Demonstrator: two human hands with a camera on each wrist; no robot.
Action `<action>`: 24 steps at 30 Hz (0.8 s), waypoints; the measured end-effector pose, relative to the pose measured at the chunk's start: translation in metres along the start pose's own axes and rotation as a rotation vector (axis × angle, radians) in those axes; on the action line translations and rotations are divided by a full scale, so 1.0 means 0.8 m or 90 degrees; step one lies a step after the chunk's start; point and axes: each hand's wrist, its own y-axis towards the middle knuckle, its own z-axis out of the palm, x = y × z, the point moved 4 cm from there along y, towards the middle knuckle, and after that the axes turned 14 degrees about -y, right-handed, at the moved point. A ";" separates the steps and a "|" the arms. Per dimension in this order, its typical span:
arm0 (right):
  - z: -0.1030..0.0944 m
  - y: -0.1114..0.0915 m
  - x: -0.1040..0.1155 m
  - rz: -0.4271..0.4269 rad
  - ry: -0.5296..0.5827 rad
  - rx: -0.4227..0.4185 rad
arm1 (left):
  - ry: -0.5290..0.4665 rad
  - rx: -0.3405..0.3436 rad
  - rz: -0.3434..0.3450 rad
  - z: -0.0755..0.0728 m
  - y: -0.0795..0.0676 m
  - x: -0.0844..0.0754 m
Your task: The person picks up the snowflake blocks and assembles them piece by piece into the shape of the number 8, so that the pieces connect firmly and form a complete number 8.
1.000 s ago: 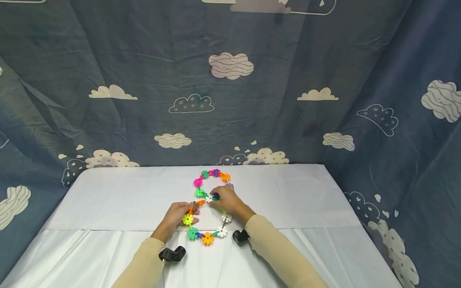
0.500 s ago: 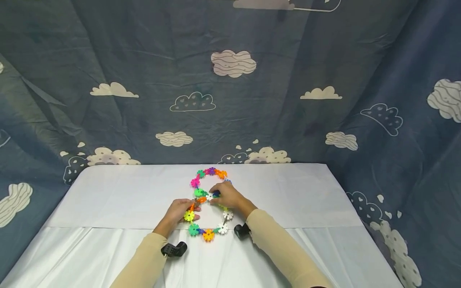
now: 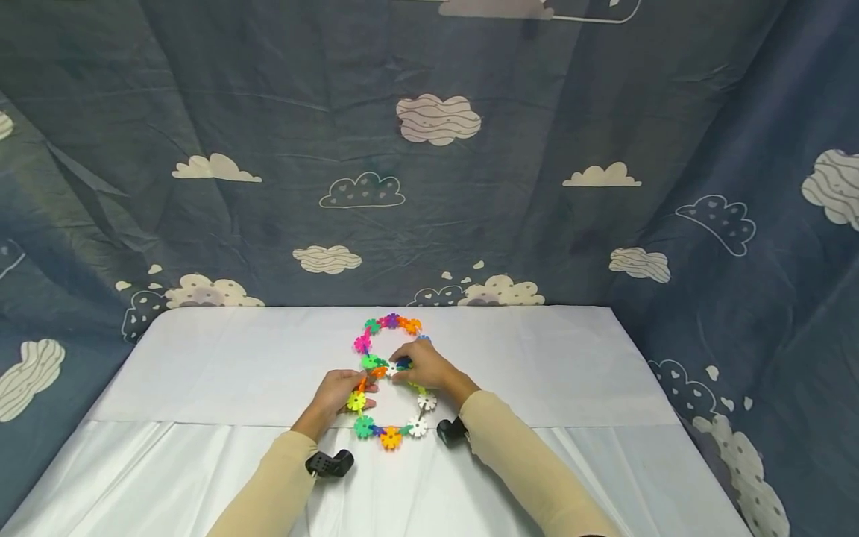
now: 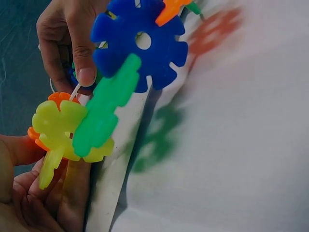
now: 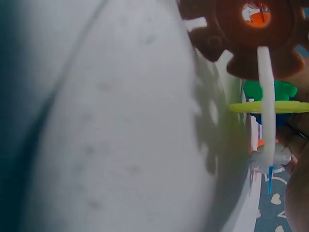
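Interlocking flower-shaped plastic discs form two loops, one above the other, on the white table. In the head view, the upper loop includes a pink disc (image 3: 362, 344); the lower loop has an orange disc (image 3: 391, 438) at its near side. My left hand (image 3: 334, 397) grips the lower loop's upper-left part, by a yellow disc (image 3: 356, 401); the left wrist view shows an orange disc (image 4: 60, 98) behind that yellow one. Where the loops meet, my right hand (image 3: 429, 365) pinches a white disc (image 3: 393, 369) beside dark blue ones. Its fingertips are partly hidden.
The white-covered table (image 3: 537, 358) extends around the loops. A dark curtain (image 3: 483, 224) with cloud prints hangs behind it and along the right side. A black wrist camera (image 3: 330, 464) sits on the left wrist, another (image 3: 451, 432) on the right.
My left hand has brought the lower loop's upper-left orange end closer to the white disc, narrowing the gap there. My right hand keeps its hold. The head view has shifted slightly.
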 end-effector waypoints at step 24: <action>-0.003 0.003 0.001 0.001 -0.012 0.005 | 0.069 -0.011 0.042 0.004 -0.004 -0.003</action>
